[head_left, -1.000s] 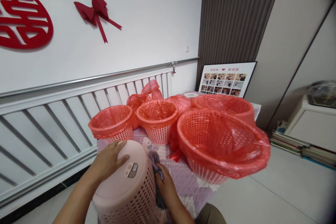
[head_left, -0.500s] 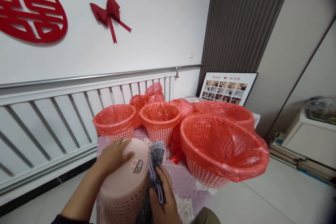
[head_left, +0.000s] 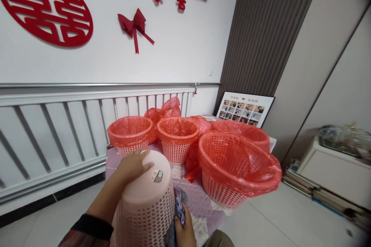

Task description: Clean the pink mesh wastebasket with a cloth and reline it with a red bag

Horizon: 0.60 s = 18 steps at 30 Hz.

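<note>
A pale pink plastic basket (head_left: 147, 197) with perforated sides stands upside down at the table's near edge, a small label on its base. My left hand (head_left: 135, 166) lies on that base, fingers stretched over its edge and thumb spread. Low on the basket's right side, my right hand (head_left: 184, 227) grips a grey-blue cloth (head_left: 180, 204) with lilac edging, pressed against the perforated wall. The cloth's lower part is partly hidden by the hand.
Pink baskets lined with red plastic bags stand behind: a left one (head_left: 130, 131), a middle one (head_left: 176, 150) and a large one (head_left: 226, 185) at right. A lilac tablecloth (head_left: 199, 200) covers the table. A radiator (head_left: 66, 135) runs along the wall; a photo board (head_left: 246, 108) leans behind.
My right hand and the cloth have moved down along the basket's side. The basket stands more upright, with my left hand still on its base. The view has shifted upward and turned.
</note>
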{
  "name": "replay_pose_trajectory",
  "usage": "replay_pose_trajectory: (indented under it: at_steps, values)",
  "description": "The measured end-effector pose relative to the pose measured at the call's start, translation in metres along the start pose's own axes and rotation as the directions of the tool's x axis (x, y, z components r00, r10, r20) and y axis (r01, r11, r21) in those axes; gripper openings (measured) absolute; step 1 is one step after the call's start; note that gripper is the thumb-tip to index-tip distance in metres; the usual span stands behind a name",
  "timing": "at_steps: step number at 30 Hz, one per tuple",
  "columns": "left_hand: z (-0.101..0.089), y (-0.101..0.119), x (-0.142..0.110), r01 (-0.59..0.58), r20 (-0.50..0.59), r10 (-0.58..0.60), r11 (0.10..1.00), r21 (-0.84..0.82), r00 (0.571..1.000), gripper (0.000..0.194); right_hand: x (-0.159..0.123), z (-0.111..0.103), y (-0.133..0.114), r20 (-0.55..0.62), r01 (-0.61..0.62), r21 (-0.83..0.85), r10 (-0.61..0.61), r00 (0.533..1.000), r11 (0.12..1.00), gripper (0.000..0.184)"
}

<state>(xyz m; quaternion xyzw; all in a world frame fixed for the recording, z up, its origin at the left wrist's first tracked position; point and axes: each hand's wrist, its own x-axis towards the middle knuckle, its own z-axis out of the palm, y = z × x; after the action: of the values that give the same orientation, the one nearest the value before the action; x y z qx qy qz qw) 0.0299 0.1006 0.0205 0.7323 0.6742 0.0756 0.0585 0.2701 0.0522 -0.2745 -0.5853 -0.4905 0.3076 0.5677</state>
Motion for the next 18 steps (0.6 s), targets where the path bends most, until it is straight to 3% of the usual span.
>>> replay_pose_trajectory:
  at_steps: [3,6,9,12,15,18]
  values:
    - [0.0,0.0,-0.001,-0.004,-0.011,0.004,1.0,-0.013,1.0,0.074,-0.003,0.002,-0.06,0.02,0.007,0.07,-0.008,1.0,0.998,0.059]
    - [0.002,-0.001,-0.001,0.001,-0.022,-0.002,1.0,-0.027,1.0,0.075,-0.009,0.004,-0.127,0.035,0.098,0.135,-0.104,0.994,0.986,0.058]
    - [0.004,-0.003,0.0,0.004,-0.032,-0.005,0.999,-0.043,0.999,0.077,-0.013,0.008,-0.162,0.011,0.215,0.142,-0.218,0.976,0.966,0.058]
    - [0.005,-0.005,0.001,0.003,-0.032,-0.005,0.998,-0.058,0.999,0.079,-0.016,0.014,-0.141,-0.034,0.198,0.144,-0.196,0.98,0.97,0.061]
    - [0.005,-0.006,0.001,0.006,-0.034,-0.008,0.997,-0.072,0.999,0.078,-0.021,0.015,-0.078,-0.059,0.084,0.148,-0.076,0.995,0.985,0.062]
    - [0.006,-0.006,0.001,0.018,-0.041,-0.021,0.996,-0.088,0.999,0.079,-0.027,0.01,-0.018,-0.067,0.062,0.114,-0.054,0.996,0.992,0.056]
